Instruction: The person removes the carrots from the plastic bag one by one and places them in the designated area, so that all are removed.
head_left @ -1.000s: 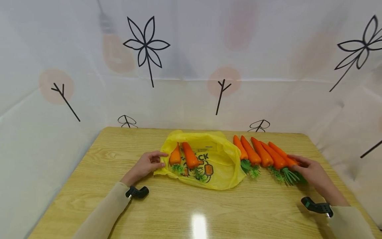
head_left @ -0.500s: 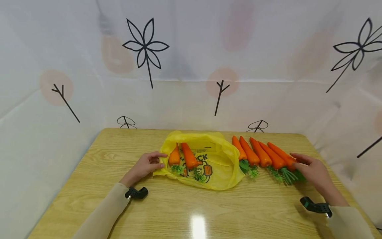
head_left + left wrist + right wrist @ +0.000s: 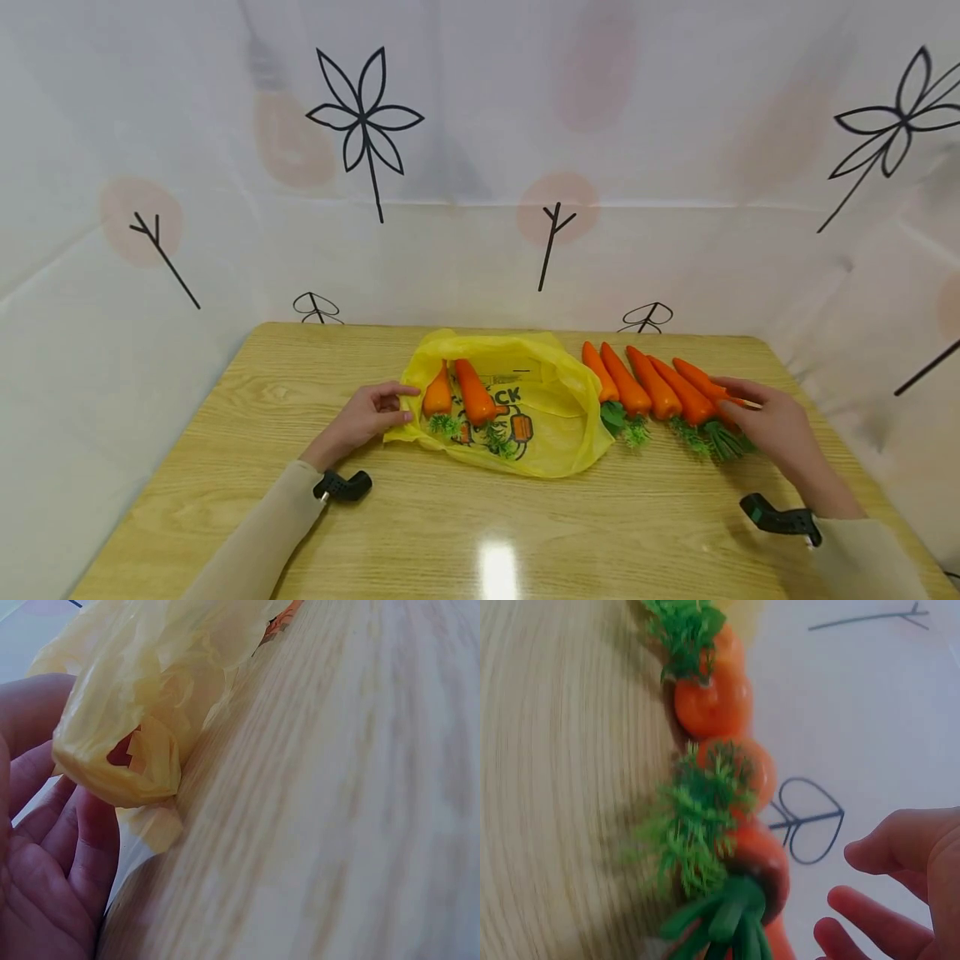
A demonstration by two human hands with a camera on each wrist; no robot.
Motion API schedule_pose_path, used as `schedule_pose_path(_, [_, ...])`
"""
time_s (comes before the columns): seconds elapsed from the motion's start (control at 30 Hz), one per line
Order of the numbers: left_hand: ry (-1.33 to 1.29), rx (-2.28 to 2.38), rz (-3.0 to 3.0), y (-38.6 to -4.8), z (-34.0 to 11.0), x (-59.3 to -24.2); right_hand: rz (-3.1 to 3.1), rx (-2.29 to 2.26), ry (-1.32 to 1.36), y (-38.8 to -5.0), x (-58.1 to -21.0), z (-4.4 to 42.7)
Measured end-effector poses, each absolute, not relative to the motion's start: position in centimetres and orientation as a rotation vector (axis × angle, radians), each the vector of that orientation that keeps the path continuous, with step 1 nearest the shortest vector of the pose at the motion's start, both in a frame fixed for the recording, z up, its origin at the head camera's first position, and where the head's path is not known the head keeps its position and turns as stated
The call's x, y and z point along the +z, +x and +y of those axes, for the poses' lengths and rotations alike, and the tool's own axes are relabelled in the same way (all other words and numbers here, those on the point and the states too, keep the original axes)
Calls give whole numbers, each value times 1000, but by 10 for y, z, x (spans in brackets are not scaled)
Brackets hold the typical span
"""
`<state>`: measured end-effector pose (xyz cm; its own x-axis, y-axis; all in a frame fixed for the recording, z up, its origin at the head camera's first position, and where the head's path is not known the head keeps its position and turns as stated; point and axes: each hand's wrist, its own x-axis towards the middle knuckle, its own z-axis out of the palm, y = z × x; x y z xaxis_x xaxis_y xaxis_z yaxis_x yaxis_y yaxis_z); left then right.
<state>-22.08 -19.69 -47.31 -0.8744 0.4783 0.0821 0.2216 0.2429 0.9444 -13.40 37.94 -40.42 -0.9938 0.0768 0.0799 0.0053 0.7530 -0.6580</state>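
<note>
1. Wood-grain counter (image 3: 420,533) carries everything; white sheet backdrop with black line-drawn plants (image 3: 465,150) behind its far edge.
2. Container: yellow thin-plastic bag (image 3: 562,446), middle of counter, mouth spread wide, dark lettering and an orange drawing printed inside. Holds two carrots, both in its left half; right half looks free, so there's room.
3. Outside the bag: row of five orange plastic-looking carrots (image 3: 654,383) just right of it, side by side, tips far, tops near. Leftmost sits right at the bag's rim; can't tell if touching.
4. Left hand (image 3: 363,417) pinches the bag's left rim between thumb and fingers. My read: keeping the mouth propped.
5. Right hand (image 3: 776,425) at the row's right end, thumb and fingers parted around the thick end of the rightmost carrot (image 3: 697,377). Contact: can't tell; no firm grip visible.
6. Step in hand, my judgement: taking hold of that carrot. Next move calls for closing on its thick body, not the leaves, and lifting without rolling the neighbour.
7. Inside the bag: smooth orange left carrot (image 3: 437,396), its tip by the far-left wall; slightly longer right carrot (image 3: 475,396) beside it, apart.
8. Smallest: feathery green tops (image 3: 500,440) on both, pointing near.
</note>
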Motion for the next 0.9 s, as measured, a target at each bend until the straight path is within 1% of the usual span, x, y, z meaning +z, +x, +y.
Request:
schedule_pose_path(0.33, [642, 1670, 2304, -220, -196, -473, -2835, 1082, 22, -134, -394, 341])
schedule_pose_path(0.9, [646, 1671, 2312, -220, -197, -473, -2745, 1126, 308, -133, -392, 272])
